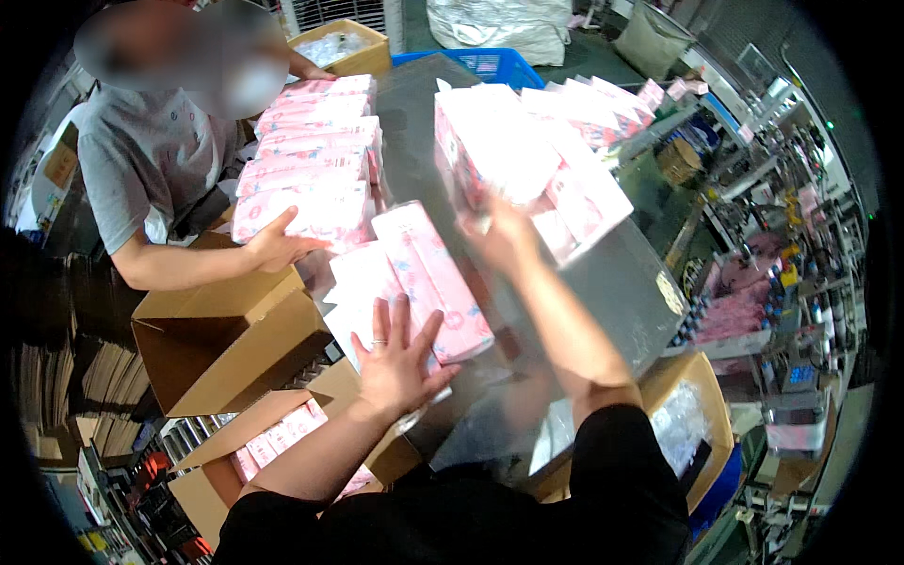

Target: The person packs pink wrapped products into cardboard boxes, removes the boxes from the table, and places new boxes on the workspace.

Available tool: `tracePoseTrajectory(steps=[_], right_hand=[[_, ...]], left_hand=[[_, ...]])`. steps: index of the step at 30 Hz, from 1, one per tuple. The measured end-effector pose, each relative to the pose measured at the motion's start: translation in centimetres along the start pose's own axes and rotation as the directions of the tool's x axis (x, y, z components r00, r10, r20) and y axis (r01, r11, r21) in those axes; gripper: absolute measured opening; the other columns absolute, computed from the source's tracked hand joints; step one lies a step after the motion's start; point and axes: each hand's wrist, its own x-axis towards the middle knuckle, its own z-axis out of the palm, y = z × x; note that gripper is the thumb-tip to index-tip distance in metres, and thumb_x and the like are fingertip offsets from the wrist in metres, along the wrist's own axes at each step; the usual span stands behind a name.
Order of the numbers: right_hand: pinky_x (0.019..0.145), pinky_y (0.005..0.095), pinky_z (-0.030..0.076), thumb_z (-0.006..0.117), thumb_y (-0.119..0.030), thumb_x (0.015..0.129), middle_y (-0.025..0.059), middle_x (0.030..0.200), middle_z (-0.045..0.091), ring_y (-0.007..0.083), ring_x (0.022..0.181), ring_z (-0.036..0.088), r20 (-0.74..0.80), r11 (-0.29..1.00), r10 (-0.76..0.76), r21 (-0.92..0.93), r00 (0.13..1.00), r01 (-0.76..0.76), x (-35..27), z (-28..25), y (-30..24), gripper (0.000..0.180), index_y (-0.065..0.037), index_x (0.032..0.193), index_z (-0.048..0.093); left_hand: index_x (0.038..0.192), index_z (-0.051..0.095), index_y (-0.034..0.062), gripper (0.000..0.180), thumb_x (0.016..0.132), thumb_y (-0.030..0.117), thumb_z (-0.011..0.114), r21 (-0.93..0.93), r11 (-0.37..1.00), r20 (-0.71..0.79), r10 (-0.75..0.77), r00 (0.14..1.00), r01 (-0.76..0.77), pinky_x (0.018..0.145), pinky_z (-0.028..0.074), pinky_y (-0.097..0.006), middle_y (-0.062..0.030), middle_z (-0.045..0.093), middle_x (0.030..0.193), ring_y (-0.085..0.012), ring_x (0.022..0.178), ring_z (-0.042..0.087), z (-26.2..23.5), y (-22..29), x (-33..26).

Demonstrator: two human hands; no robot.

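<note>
Pink-and-white floral soft packs, like tissue packs, lie on a dark grey table. My left hand (400, 363), with a ring on one finger, rests with fingers spread on the white end of a small group of packs (435, 282) near the table's left edge. My right hand (508, 231) is blurred and reaches to the near side of a larger bunch of packs (527, 155); its fingers are smeared, so its grip is unclear. Across to the left, a co-worker's hand (282, 243) lies against the near end of a row of packs (306, 160).
An open empty-looking carton (231, 325) stands left of the table (603, 311). Below it, another carton (212, 504) holds pink packs. At right are a box with clear plastic (683, 424) and machinery (753, 301). A blue crate (504, 68) stands beyond the table.
</note>
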Motion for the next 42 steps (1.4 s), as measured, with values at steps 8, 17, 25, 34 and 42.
tracePoseTrajectory(steps=[8,17,25,34,42], right_hand=[[0.111,0.0542,0.026,0.073,-0.072,0.057,0.024,0.15,0.033,0.0393,0.141,0.027,0.087,0.807,0.486,-0.427,0.87,-0.408,18.4,-0.8,8.4,0.126,-0.01,0.153,0.019],[0.111,0.0412,0.031,0.079,-0.063,0.055,0.0208,0.136,0.052,0.0337,0.129,0.047,0.312,0.972,0.083,-0.235,0.946,-0.007,15.6,-1.6,8.9,0.117,-0.005,0.146,0.034],[0.102,0.0397,0.042,0.085,-0.038,0.062,0.0182,0.132,0.056,0.0336,0.122,0.054,0.395,0.991,0.106,0.032,0.913,-0.129,-3.5,-6.5,6.4,0.1,-0.009,0.145,0.035],[0.105,0.043,0.039,0.081,-0.036,0.061,0.0204,0.133,0.052,0.0389,0.123,0.05,-0.007,0.707,-0.06,-0.707,0.998,0.038,1.5,-12.4,17.7,0.109,-0.025,0.152,0.021],[0.093,0.0419,0.049,0.079,-0.041,0.062,0.0281,0.122,0.058,0.039,0.109,0.06,0.317,0.742,0.586,-0.579,0.746,-0.337,-3.1,-12.7,12.0,0.115,-0.006,0.151,0.015]], left_hand=[[0.143,0.043,0.0239,0.077,0.075,0.049,0.069,-0.124,0.991,-0.159,0.035,0.987,-0.055,0.093,0.04,-0.068,-0.0227,0.018,0.155,-0.0517,0.141,0.015,-0.1,-1.2,4.3],[0.139,0.047,0.0167,0.07,0.079,0.047,0.067,0.02,1.0,-0.279,0.028,0.96,-0.023,0.113,0.026,-0.055,-0.0289,0.029,0.149,-0.0543,0.139,0.016,-2.0,-11.6,20.1],[0.128,0.049,0.0023,0.08,0.071,0.053,0.072,0.023,0.94,-0.168,0.339,0.926,-0.34,0.098,0.044,-0.056,-0.0322,0.031,0.145,-0.0561,0.132,0.031,-1.5,-7.9,6.8],[0.147,0.035,0.0196,0.11,0.057,0.066,0.079,-0.129,0.915,0.222,0.403,0.888,-0.383,0.096,0.025,-0.076,-0.0285,0.011,0.153,-0.0567,0.14,0.004,-3.9,-3.8,-4.9],[0.139,0.047,0.0231,0.082,0.066,0.031,0.082,-0.156,0.905,0.079,0.411,0.908,-0.396,0.111,0.028,-0.059,-0.0177,0.028,0.15,-0.0506,0.141,0.012,-2.0,-8.8,-3.2]])
